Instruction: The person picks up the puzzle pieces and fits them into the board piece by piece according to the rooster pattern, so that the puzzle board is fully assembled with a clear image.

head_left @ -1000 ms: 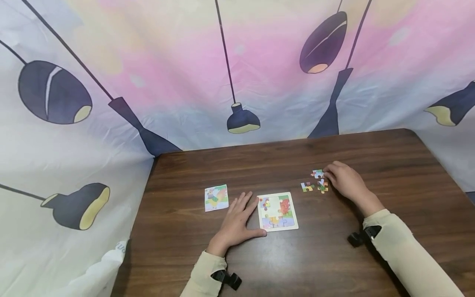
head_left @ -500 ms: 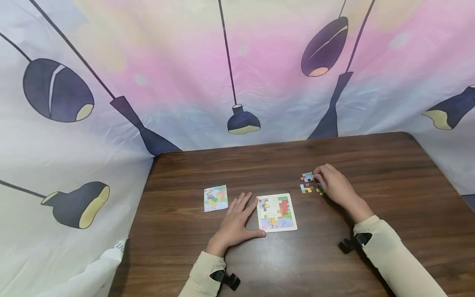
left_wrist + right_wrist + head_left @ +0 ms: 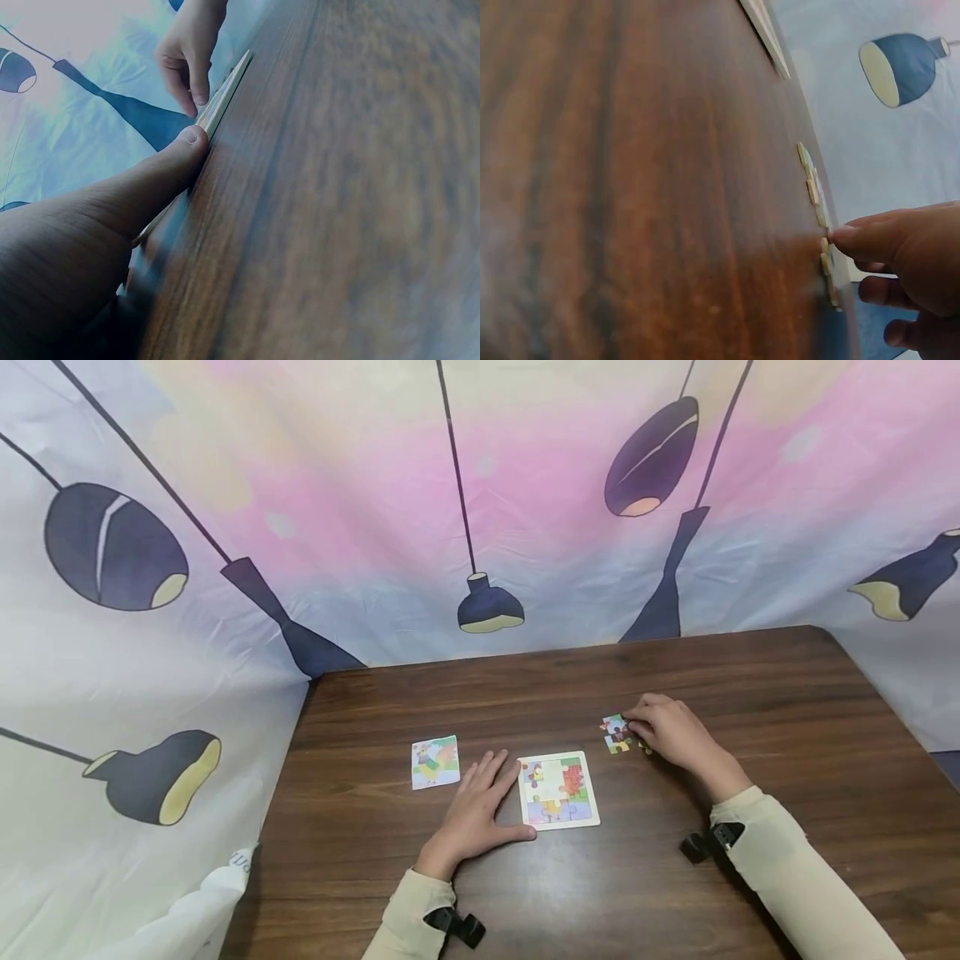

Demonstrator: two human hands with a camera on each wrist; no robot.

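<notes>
My left hand lies with spread fingers on the table, its thumb at the near left corner of a square puzzle board. The board's pale frame holds several fitted pieces around a bare middle. In the left wrist view the thumb touches the board's edge. To the right of the board, my right hand pinches the right edge of a puzzle piece. That piece meets another puzzle piece just below it. A third piece is partly hidden under the hand.
A small picture card lies left of my left hand. The brown wooden table ends at the back against a cloth printed with hanging lamps.
My right hand has slid the upper puzzle piece left and slightly nearer, up against the lower piece. The left hand and the board have stayed put.
</notes>
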